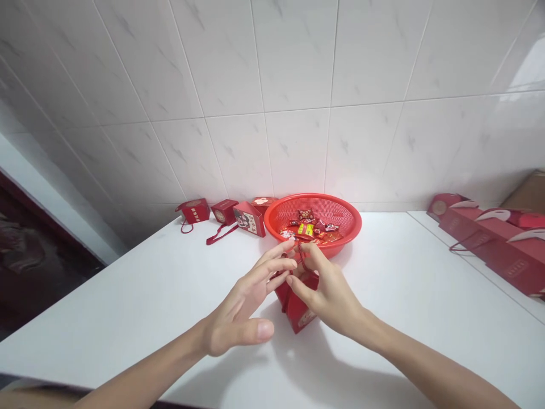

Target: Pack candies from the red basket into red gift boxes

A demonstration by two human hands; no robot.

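A small red box (pixel 298 307) stands on the white table, partly hidden behind my hands. My right hand (pixel 330 287) is at the top of the box, its fingers closed on the dark red cord (pixel 301 255) that rises from it. To the left of the box, my left hand (pixel 247 298) has its fingers spread and its thumb apart, with the fingertips close to the cord. Just behind the hands sits a red plastic basket (pixel 272 218) with wrapped candies (pixel 305 229) inside.
Several small red boxes, one a tilted box (pixel 251 220) with a ribbon, lie at the back left by the tiled wall. Red gift bags (pixel 489 244) lie at the right. A brown carton (pixel 528 193) is behind them. The white table (pixel 128 307) spans the view.
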